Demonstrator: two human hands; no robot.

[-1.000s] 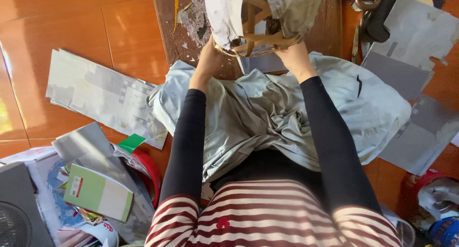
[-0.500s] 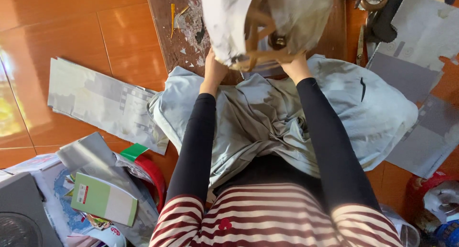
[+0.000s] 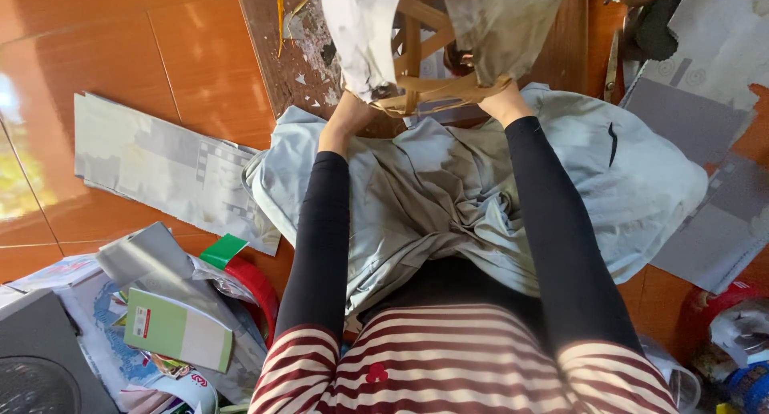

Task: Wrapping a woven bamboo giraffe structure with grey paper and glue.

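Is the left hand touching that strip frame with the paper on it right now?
Touching. The head view shows the left hand reaching up under the paper-covered strip frame, its fingers gripping the lower rim with no gap; the right hand grips the opposite side.

Looks like a home craft/workshop corner, work done on the floor. Glossy orange-brown floor tiles (image 3: 120, 54) w/ sunlight glare at left. A worn, paint-scraped wooden board (image 3: 280, 46) serves as a low bench. Grey cardboard sheets (image 3: 160, 162) & more cut pieces at right (image 3: 705, 118) lie about. Scissors (image 3: 613, 54) near the top right. Pale grey cloth (image 3: 448, 190) spread over the lap as a cover. Heap of paper scraps, plastic wrap & a green card (image 3: 176, 330) at lower left.
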